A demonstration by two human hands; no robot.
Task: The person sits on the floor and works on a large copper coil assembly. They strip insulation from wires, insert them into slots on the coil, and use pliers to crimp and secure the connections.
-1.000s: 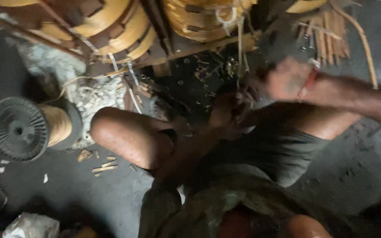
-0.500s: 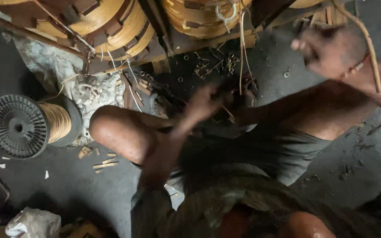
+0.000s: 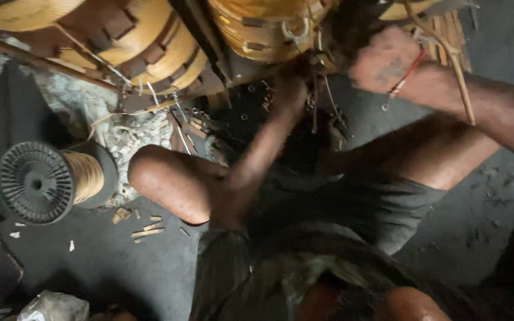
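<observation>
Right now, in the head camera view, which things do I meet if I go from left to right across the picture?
Black spool of yellow wire → small wood chips on the floor → bent knee → left hand, blurred, at the wound coils → right hand, closed in a fist → thin cane strip.

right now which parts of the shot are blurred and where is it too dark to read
Head view: the left hand and its forearm are smeared by motion blur, the right hand only slightly soft; the wire spool and wood chips look sharper; deep shadow hides the floor at the lower right and under the wound coils.
</observation>
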